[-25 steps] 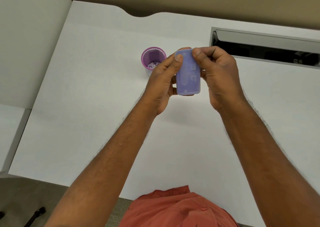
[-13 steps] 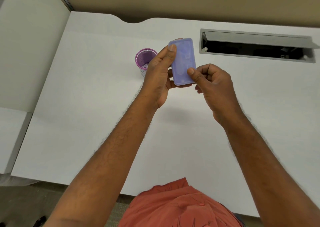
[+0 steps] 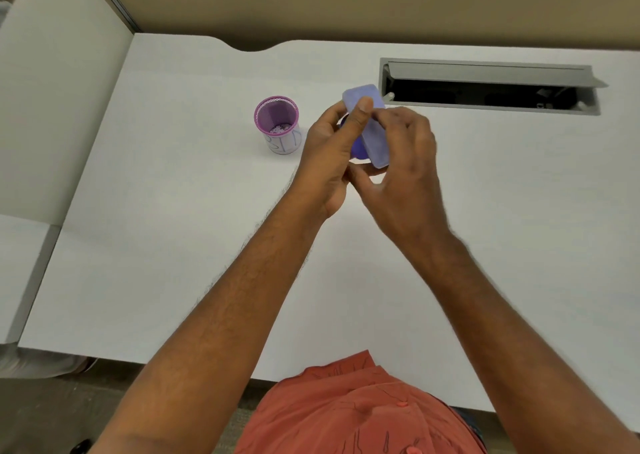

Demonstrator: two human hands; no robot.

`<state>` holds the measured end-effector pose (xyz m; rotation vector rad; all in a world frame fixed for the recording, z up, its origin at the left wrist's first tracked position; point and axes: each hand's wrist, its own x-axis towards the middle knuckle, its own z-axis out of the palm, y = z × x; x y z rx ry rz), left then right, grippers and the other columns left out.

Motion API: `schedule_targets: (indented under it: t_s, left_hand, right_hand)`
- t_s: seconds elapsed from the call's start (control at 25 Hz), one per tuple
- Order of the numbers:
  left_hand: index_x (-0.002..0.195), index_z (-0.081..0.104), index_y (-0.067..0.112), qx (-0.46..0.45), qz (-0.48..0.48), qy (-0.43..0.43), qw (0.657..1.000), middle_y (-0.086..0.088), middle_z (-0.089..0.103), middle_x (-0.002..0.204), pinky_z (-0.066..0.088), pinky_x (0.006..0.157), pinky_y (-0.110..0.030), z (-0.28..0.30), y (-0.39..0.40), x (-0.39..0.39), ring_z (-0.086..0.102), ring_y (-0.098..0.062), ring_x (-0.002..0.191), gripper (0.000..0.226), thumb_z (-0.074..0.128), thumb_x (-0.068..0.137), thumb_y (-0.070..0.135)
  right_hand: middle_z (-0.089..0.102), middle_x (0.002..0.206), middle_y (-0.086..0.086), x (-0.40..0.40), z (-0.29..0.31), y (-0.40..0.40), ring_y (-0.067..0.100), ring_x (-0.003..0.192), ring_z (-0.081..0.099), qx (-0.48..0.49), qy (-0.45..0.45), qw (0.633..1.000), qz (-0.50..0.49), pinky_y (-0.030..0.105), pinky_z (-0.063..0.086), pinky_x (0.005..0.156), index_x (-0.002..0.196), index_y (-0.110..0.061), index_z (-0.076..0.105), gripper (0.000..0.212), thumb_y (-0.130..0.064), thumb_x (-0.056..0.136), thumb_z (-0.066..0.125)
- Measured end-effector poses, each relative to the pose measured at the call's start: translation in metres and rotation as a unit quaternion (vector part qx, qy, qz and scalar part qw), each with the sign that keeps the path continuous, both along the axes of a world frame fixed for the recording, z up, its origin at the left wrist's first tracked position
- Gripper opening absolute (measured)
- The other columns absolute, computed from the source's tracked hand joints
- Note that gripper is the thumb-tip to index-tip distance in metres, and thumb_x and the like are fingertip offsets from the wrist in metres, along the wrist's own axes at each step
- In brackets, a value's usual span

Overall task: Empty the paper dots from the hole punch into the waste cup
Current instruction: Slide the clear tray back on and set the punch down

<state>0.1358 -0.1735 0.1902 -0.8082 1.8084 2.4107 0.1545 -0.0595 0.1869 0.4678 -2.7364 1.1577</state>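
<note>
1. The left hand (image 3: 329,152) is closed on the hole punch (image 3: 369,121), its thumb lying across the pale lilac face near the upper end and its fingers curled behind, out of sight.
2. The right hand (image 3: 401,162) is also clamped on the punch from the other side — its fingers wrap over the right edge and its thumb comes in under the lower end, close to the left palm.
3. The punch is held up above the table (image 3: 173,211) between both hands, tilted so that its long axis runs from upper left to lower right. The broad flat lilac face is turned toward the camera. A darker blue-violet part shows at its left side, between the left thumb and palm; what that part is cannot be told.
4. To the left of the hands, apart from them, the waste cup (image 3: 277,124) stands upright on the table. It is a purple mesh cup with a white paper band around its lower half, marked with blue writing too blurred to read. Small pale paper dots (image 3: 278,128) lie at its bottom.
5. Behind the hands and to the right, a grey cable tray (image 3: 485,72) is set into the table with its lid open — the inside is dark.
6. Both forearms are bare. At the near edge an orange-red shirt (image 3: 346,412) shows.
7. A beige partition (image 3: 346,3) runs along the far side of the table.
</note>
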Motion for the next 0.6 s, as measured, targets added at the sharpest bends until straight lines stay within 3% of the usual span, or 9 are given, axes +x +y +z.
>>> schedule_targets:
  t_s: [0.12,0.24,0.36,0.48,0.6]
  left_hand:
    - [0.126,0.063,0.015,-0.009,-0.031,-0.007,0.999,-0.004,0.071,0.117,0.064,0.07,-0.039,0.0,0.018,-0.002,0.07,-0.031,0.106,0.041,0.064,0.095,0.042]
    - [0.116,0.063,0.022,-0.004,-0.059,0.016,0.998,-0.005,0.072,0.118,0.065,0.067,-0.038,0.0,0.034,-0.004,0.072,-0.03,0.104,0.027,0.059,0.098,0.042]
    - [0.126,0.061,0.02,-0.044,-0.08,0.031,0.995,-0.001,0.071,0.118,0.065,0.072,-0.032,-0.002,0.055,-0.01,0.073,-0.021,0.103,0.034,0.059,0.099,0.041]
    - [0.143,0.051,0.02,-0.055,-0.098,0.027,0.993,-0.003,0.071,0.126,0.063,0.081,-0.032,-0.007,0.078,-0.02,0.074,-0.019,0.105,0.051,0.063,0.098,0.04]
    - [0.135,0.06,0.022,-0.041,-0.122,0.034,0.991,0.007,0.077,0.113,0.061,0.083,-0.028,-0.014,0.102,-0.032,0.075,-0.012,0.101,0.038,0.064,0.099,0.033]
  right_hand:
    - [0.057,0.142,0.016,-0.001,0.001,0.018,0.027,0.128,0.056,-0.015,-0.01,0.999,-0.028,0.031,0.049,0.106,0.145,-0.004,0.05,0.052,-0.023,0.098,0.065]
    - [0.065,0.137,0.008,-0.007,0.003,0.042,0.019,0.119,0.064,-0.065,-0.06,0.994,-0.07,0.017,0.045,0.098,0.146,-0.011,0.051,0.043,-0.02,0.104,0.055]
    - [0.07,0.124,0.004,-0.018,0.003,0.072,0.01,0.102,0.064,-0.119,-0.089,0.983,-0.112,0.01,0.052,0.085,0.139,-0.013,0.058,0.035,-0.018,0.106,0.051]
    - [0.071,0.117,0.002,-0.031,0.002,0.102,0.015,0.096,0.069,-0.227,-0.161,0.95,-0.14,0.027,0.062,0.086,0.135,-0.013,0.063,0.032,-0.017,0.105,0.052]
    - [0.071,0.119,0.011,-0.038,-0.003,0.13,0.026,0.103,0.071,-0.305,-0.241,0.91,-0.146,0.042,0.061,0.093,0.134,-0.011,0.064,0.031,-0.015,0.104,0.057]
